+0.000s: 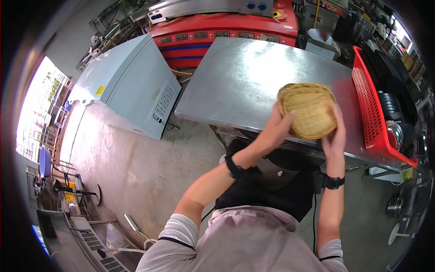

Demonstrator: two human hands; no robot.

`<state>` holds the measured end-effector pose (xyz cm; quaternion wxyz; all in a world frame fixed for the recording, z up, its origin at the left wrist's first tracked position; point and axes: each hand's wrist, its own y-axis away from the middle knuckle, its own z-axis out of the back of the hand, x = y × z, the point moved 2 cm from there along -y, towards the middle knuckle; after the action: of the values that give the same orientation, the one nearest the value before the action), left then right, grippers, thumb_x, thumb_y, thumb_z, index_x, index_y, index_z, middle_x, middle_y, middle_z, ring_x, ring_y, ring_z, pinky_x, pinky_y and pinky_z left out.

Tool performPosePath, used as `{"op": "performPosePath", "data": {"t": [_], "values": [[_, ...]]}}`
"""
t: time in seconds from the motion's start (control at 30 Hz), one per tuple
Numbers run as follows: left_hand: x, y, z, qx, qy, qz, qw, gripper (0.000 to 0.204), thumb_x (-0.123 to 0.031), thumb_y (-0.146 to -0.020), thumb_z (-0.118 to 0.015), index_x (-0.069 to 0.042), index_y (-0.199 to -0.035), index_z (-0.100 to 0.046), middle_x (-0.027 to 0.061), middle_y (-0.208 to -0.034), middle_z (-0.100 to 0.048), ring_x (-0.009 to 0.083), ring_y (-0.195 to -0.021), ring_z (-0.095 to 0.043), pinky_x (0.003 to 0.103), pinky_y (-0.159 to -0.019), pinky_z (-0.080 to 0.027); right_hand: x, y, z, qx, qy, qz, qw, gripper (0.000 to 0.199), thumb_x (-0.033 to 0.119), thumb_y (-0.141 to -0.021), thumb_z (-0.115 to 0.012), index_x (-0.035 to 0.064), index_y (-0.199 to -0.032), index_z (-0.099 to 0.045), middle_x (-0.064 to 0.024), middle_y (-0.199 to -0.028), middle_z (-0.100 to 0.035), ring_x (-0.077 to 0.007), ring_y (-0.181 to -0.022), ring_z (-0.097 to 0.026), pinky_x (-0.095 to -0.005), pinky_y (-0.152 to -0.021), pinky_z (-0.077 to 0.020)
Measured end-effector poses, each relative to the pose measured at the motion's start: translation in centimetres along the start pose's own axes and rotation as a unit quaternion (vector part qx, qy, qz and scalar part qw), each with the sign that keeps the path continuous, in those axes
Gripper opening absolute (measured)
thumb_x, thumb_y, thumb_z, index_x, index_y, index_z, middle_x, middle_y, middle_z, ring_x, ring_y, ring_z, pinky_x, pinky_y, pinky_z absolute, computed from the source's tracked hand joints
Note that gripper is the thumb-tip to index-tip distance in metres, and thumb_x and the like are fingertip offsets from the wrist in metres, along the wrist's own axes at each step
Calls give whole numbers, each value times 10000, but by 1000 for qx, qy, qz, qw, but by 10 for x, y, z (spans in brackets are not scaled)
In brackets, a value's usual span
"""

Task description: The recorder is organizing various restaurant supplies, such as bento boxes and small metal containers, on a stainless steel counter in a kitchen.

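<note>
Between both hands is a shallow woven wicker basket (312, 111), straw-yellow with a rounded rim. It is over the near right part of the steel table (226, 86). My left hand (280, 126) grips its left side, thumb lying over the near edge. At the right side, my right hand (334, 133) closes on the rim, its fingers partly hidden behind the weave. Whether several baskets are nested together, I cannot tell.
A red plastic crate (369, 104) with dark trays and metal bowls (394, 133) stands at the table's right end. To the left is a white chest freezer (131, 86). Behind the table runs a red stove unit (195, 41). A cable (171, 124) hangs by the freezer.
</note>
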<state>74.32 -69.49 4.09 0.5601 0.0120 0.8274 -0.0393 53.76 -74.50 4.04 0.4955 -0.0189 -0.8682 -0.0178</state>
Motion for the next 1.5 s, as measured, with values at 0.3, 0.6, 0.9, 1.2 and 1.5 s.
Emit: {"op": "performPosePath", "data": {"t": [0.3, 0.6, 0.9, 1.2, 1.5], "values": [[12, -1, 10, 130, -600, -195, 764, 781, -473, -1139, -463, 51, -1673, -238, 288, -1713, -323, 438, -1612, -282, 607, -1302, -203, 60, -41, 121, -25, 85, 32, 996, 619, 108, -977, -687, 8, -1554, -485, -160, -1506, -573, -279, -1383, -571, -400, -1181, -459], [1, -18, 103, 88, -737, -160, 651, 743, -496, -1123, -449, 5, -1660, -340, 205, -1710, -383, 384, -1614, -299, 533, -1309, -250, 59, -87, 179, -63, 51, -40, 996, 502, 210, -1008, -695, 8, -1459, -610, -96, -1409, -674, -226, -1348, -608, -383, -1164, -467], [-53, 11, 237, -30, -801, -90, 592, 675, -482, -1130, -405, -51, -1649, -394, 216, -1719, -364, 375, -1610, -315, 537, -1306, -255, 67, -65, 152, -58, 34, 39, 997, 550, 302, -1046, -733, -8, -1477, -587, -99, -1469, -640, -213, -1368, -592, -383, -1169, -465], [-121, 59, 353, -303, -737, 41, 603, 437, -303, -1077, -557, 5, -1374, -649, 263, -1520, -558, 441, -1370, -553, 533, -1100, -469, 51, 48, 96, -186, 370, 338, 845, 558, 181, -1033, -747, 25, -1527, -538, -149, -1642, -430, -277, -1513, -431, -463, -1250, -350], [-73, 12, 202, -153, -639, -284, 699, 458, -129, -903, -783, -11, -1333, -678, 215, -1351, -643, 394, -1268, -622, 432, -1083, -496, 48, 35, 45, -7, 711, 428, 558, 742, 286, -789, -931, 76, -1428, -619, -174, -1456, -568, -415, -1420, -502, -647, -1243, -321]]}}
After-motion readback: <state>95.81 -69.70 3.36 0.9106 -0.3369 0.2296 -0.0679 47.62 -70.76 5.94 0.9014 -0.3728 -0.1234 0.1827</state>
